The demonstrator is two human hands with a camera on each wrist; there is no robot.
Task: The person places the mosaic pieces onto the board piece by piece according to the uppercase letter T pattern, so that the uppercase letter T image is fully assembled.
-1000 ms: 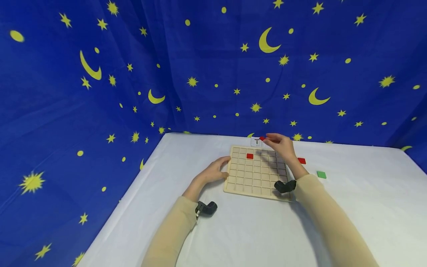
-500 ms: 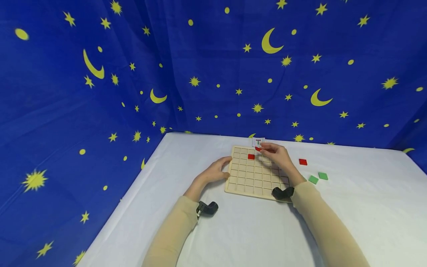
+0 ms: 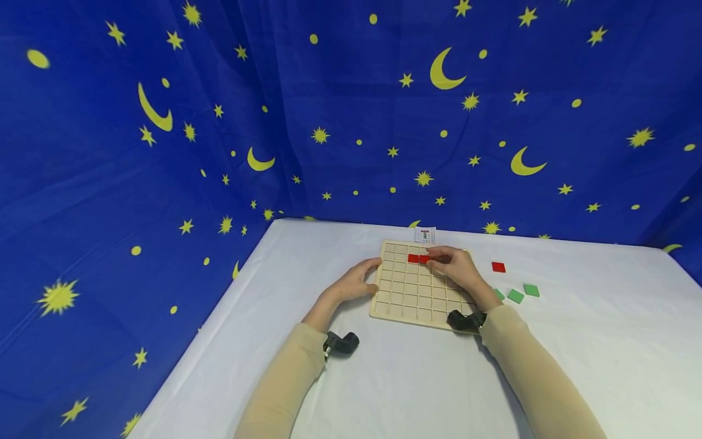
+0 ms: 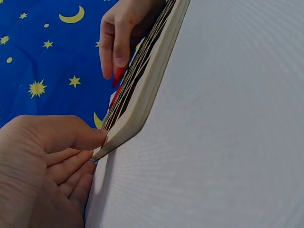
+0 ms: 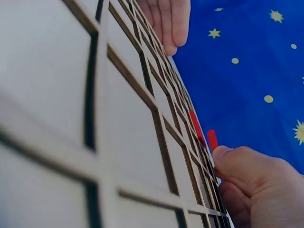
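The right hand (image 3: 456,269) lies over the far right part of a wooden grid board (image 3: 408,299), its fingertips (image 5: 227,159) pinching a red tile (image 3: 425,259) and holding it in a square in the second row from the far edge. In the right wrist view this tile stands tilted, one edge raised above the grid. Just left of it, touching or nearly so, a second red tile (image 3: 413,258) sits flat in the next square. The left hand (image 3: 356,282) rests at the board's left edge, fingers loosely bent, thumb tip pressed against the rim and fingertips under the edge in the left wrist view. The board lies on a white table (image 3: 417,384). Right of the board are a loose red tile (image 3: 498,266) and, nearer, two green tiles (image 3: 523,293). A small printed card (image 3: 425,235) stands just beyond the board's far edge, before a blue curtain (image 3: 329,110) with yellow stars and moons.
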